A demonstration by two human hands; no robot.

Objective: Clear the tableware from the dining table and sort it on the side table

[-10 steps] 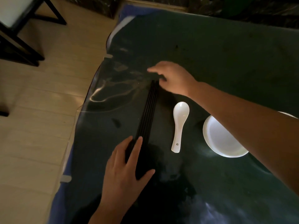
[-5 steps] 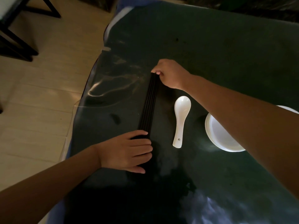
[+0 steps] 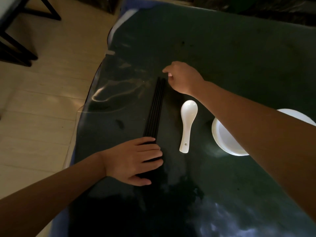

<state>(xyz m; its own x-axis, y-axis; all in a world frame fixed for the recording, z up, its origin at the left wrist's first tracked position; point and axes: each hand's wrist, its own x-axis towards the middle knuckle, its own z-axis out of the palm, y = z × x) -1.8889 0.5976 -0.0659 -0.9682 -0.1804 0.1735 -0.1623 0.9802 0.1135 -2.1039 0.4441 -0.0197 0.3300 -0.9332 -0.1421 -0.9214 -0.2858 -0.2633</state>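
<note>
Several black chopsticks (image 3: 154, 108) lie side by side in a tight row on the dark green glass-topped table (image 3: 222, 48), pointing away from me. My left hand (image 3: 131, 159) lies across their near ends and presses them down, fingers together. My right hand (image 3: 183, 77) hovers just past their far tips with its fingers curled, holding nothing. A white ceramic spoon (image 3: 187, 120) rests to the right of the chopsticks, bowl end away from me. A white bowl (image 3: 224, 139) sits further right, partly hidden by my right forearm.
The table's left edge (image 3: 95, 82) curves close to the chopsticks, with pale wooden floor (image 3: 42, 100) beyond it. A dark chair frame (image 3: 15, 31) stands at the upper left. Dark furniture runs along the far side of the table.
My right hand has come off the far ends of the chopsticks and moved slightly away. My left hand stays on the near ends, and the chopsticks now lie evened up.
</note>
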